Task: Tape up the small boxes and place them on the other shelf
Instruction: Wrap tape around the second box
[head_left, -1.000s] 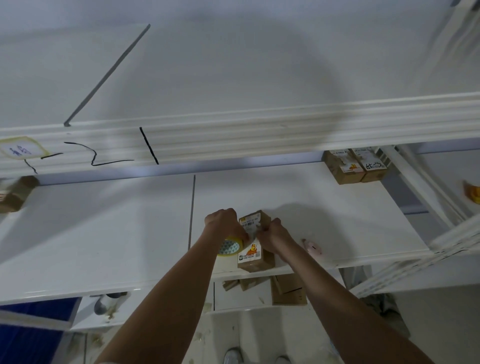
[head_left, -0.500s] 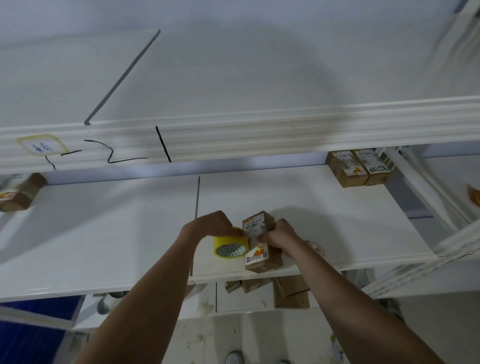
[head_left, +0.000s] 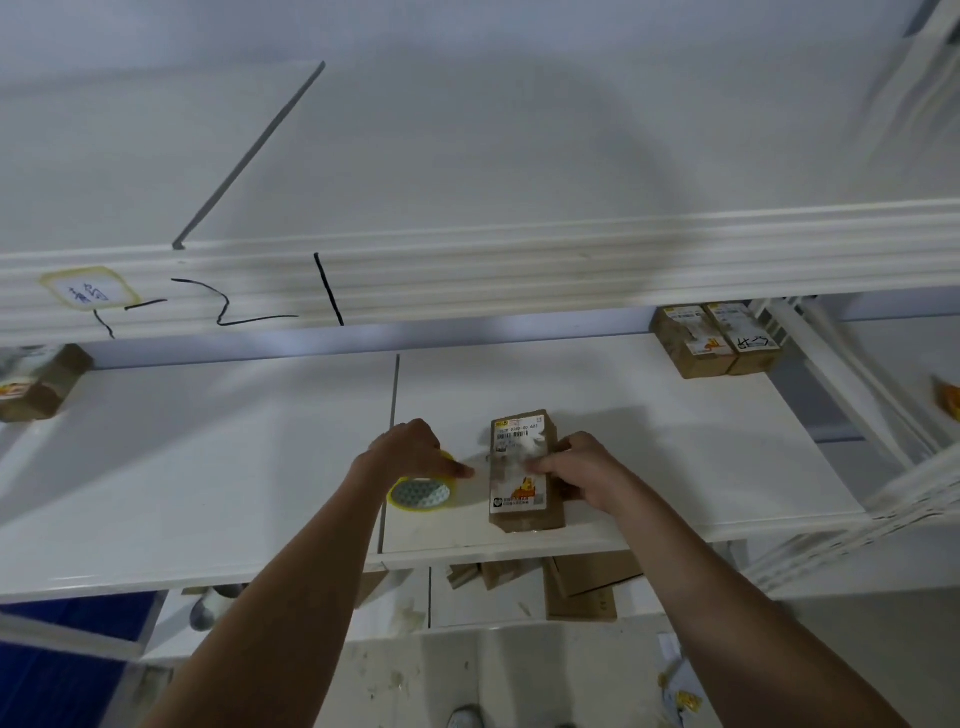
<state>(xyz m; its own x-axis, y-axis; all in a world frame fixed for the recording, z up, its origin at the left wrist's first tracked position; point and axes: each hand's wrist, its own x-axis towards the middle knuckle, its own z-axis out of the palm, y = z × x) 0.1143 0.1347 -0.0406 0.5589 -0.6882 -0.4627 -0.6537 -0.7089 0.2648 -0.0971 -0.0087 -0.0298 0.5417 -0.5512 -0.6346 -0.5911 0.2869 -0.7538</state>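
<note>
I am holding the small box (head_left: 523, 470) down on the white shelf (head_left: 234, 467), near its front edge, a little toward 4 o'clock from the middle of my view. My right hand (head_left: 584, 470) is gripping the box from its 3 o'clock side, thumb lying across the printed label on top, fingers curled round the far side. My left hand (head_left: 410, 452) is sitting at 9 o'clock of the box, curled over the yellow tape roll (head_left: 422, 492), its fingertip pointing toward the box; a pale, blurred strip of tape seems to be running between roll and box. Two more taped boxes (head_left: 714, 338) are standing side by side at 1 o'clock, at the back of the shelf.
</note>
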